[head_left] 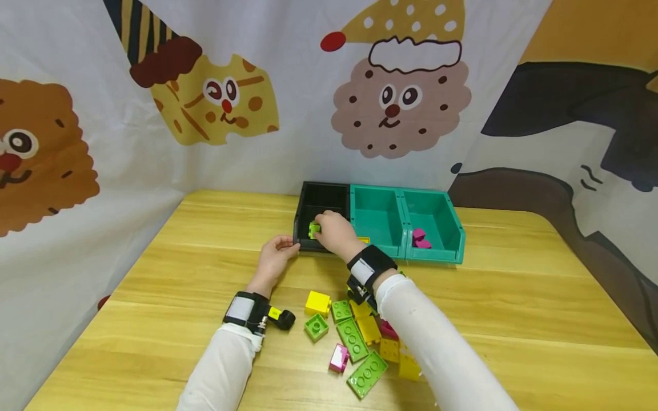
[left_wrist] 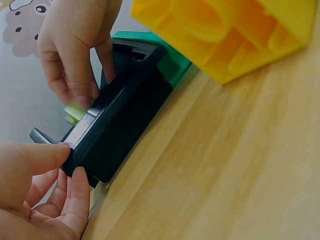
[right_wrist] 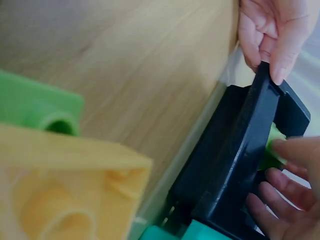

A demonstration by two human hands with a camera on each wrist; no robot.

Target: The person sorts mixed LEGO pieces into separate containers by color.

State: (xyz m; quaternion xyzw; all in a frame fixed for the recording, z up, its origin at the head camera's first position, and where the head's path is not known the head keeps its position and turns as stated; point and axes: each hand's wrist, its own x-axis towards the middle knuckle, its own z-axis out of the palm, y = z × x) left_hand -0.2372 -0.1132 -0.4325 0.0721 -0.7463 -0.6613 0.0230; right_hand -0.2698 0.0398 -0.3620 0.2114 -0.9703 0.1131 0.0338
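My right hand (head_left: pixel 337 233) reaches down into the black bin (head_left: pixel 325 197), its fingers pinching a light-green toy brick (head_left: pixel 313 230) just inside the front wall. In the right wrist view that brick (right_wrist: pixel 271 156) is partly hidden by the bin's wall and the fingertips. At the bin's front left corner, the thumb and fingers of my left hand (head_left: pixel 274 260) pinch the front edge. The left wrist view shows that thumb on top of the edge and a fingertip below it.
Two teal bins (head_left: pixel 377 208) adjoin the black one; the right one holds pink bricks (head_left: pixel 419 235). Several green bricks (head_left: pixel 352 339), yellow bricks (head_left: pixel 318 302) and a pink-and-white brick (head_left: pixel 339 358) lie nearer, partly under my right forearm. A printed cloth (head_left: pixel 298 85) hangs behind the table.
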